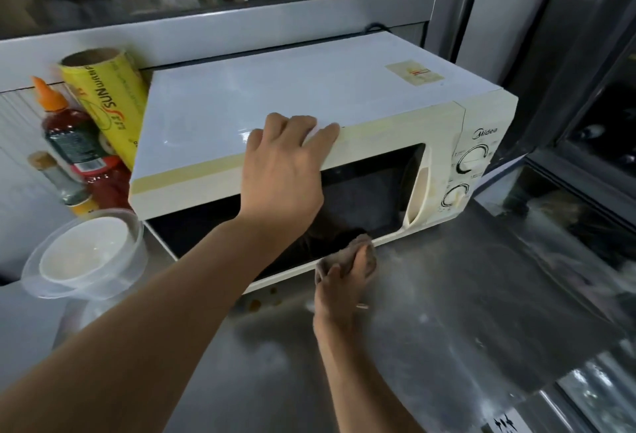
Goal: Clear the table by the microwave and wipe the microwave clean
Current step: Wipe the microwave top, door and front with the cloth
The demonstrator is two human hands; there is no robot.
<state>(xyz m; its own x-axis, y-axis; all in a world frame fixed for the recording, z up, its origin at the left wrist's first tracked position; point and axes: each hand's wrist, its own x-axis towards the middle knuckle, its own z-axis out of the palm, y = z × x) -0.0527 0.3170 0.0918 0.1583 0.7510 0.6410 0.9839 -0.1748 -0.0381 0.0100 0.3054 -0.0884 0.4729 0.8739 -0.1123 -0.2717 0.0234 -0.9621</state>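
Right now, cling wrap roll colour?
Yellow, with red and green print; cling wrap roll, head view.

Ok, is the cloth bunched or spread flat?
Bunched: the cloth is wadded in the right hand, against the microwave door's lower edge.

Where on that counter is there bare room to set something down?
The steel counter is bare in front of the microwave, right of the right hand and its cloth. Left of the microwave is crowded: wrap roll, sauce bottle, stacked bowls.
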